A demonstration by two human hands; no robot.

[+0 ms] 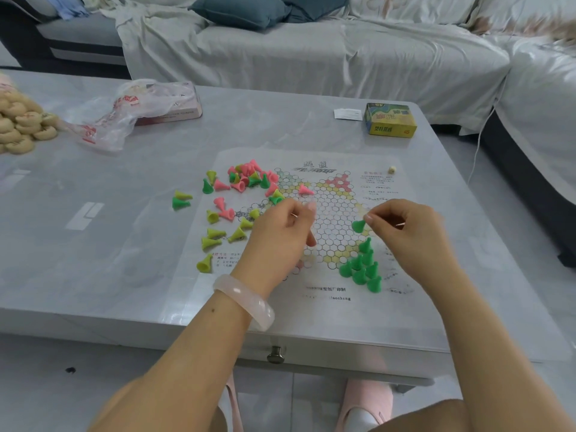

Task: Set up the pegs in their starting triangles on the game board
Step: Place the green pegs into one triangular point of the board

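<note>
Green plastic, cone-shaped: the peg (358, 226) sits pinched at the fingertips of the right hand (408, 232), tilted, its wide base towards the left and slightly down, its narrow tip hidden in the grip. It hangs over the right side of the paper board (336, 219), just above a cluster of green pegs (361, 266) standing upright, points up, in the board's near-right triangle. The left hand (280, 235) hovers over the board's left half with fingers curled in; I cannot tell whether it holds anything. A pale bangle (246, 300) circles that wrist.

Left of the board's star, a loose heap of pegs (246, 179) in pink, yellow and green lies scattered, most on their sides, pointing every way; a few stray onto the bare bench (93, 244). One pink peg (304, 190) lies on its side on the board's upper cells.

At the far right of the bench stands a yellow box (391, 120), closed. A small die (392, 169) rests on the sheet's top corner.
</note>
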